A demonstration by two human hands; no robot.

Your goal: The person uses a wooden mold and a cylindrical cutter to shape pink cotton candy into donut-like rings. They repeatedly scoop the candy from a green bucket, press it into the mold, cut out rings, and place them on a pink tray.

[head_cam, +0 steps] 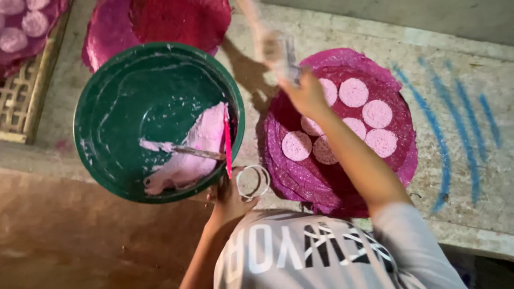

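Note:
My left hand [227, 200] holds a white ring [252, 182] beside the near rim of a green bowl [107, 96]. The bowl contains pale pink paste [193, 150], a spoon-like tool [187, 151] lying in the paste, and a thin bright pink stick [227, 147] by the rim. My right hand [306, 95] reaches over a stack of round magenta sheets [321, 187] and grips a blurred pale object [278, 51]. Several pale pink discs [377, 113] lie on the top sheet, just right of that hand and under my forearm.
More magenta and red round sheets [160, 21] lie beyond the bowl. At top left a woven lattice tray [21, 101] carries a purple sheet with pale discs [24, 24]. Blue painted strokes [444, 139] mark the stone ledge at right. Brown floor lies lower left.

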